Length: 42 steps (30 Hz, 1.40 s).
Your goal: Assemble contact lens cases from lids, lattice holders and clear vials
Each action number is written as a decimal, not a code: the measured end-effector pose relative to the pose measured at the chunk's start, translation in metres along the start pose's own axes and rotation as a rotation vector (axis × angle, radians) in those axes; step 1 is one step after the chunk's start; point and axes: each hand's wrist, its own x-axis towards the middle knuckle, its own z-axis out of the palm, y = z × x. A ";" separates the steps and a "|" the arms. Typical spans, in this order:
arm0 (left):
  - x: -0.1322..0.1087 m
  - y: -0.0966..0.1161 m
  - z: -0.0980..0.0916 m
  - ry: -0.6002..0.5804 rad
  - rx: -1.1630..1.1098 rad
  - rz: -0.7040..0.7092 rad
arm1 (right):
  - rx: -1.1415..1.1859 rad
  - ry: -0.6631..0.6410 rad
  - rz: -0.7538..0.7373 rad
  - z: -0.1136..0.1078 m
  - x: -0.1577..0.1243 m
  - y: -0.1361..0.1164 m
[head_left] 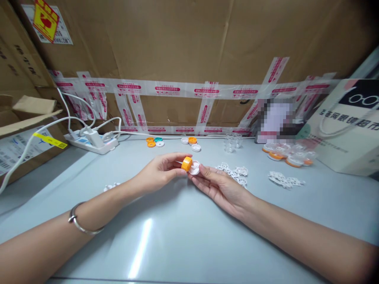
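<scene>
My left hand (162,171) pinches an orange round cap (186,163) between thumb and fingers, its side turned toward me. Right beside it, my right hand (220,185) grips a white round cap (194,168), tilted so that its inner face shows. The two caps meet or nearly meet above the table; I cannot tell whether they touch. Behind my right hand lie white openwork plastic pieces (241,172), partly covered by it. More white small parts (111,187) show just past my left forearm.
Orange, teal and white caps (151,144) lie at the back, with more caps (196,147) to their right. Clear cylinders (229,144) stand nearby. Clear-and-orange assemblies (294,159) and white openwork parts (284,180) are at right. A power strip (94,142), cartons (183,43) and a paper bag (349,130) surround the table.
</scene>
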 end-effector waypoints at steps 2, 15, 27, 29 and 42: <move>0.000 -0.001 0.000 0.009 0.023 0.002 | 0.003 0.006 0.001 0.000 0.000 0.000; -0.001 -0.003 -0.001 0.086 0.321 0.092 | 0.012 0.007 -0.007 0.000 0.000 0.001; -0.008 0.000 0.004 0.133 0.695 0.390 | -0.014 0.032 -0.021 0.002 -0.002 0.000; -0.009 -0.001 0.005 0.134 0.677 0.394 | -0.019 0.042 -0.029 0.003 -0.002 0.000; -0.004 -0.004 0.006 0.121 0.573 0.309 | -0.037 0.103 -0.058 0.005 -0.002 0.000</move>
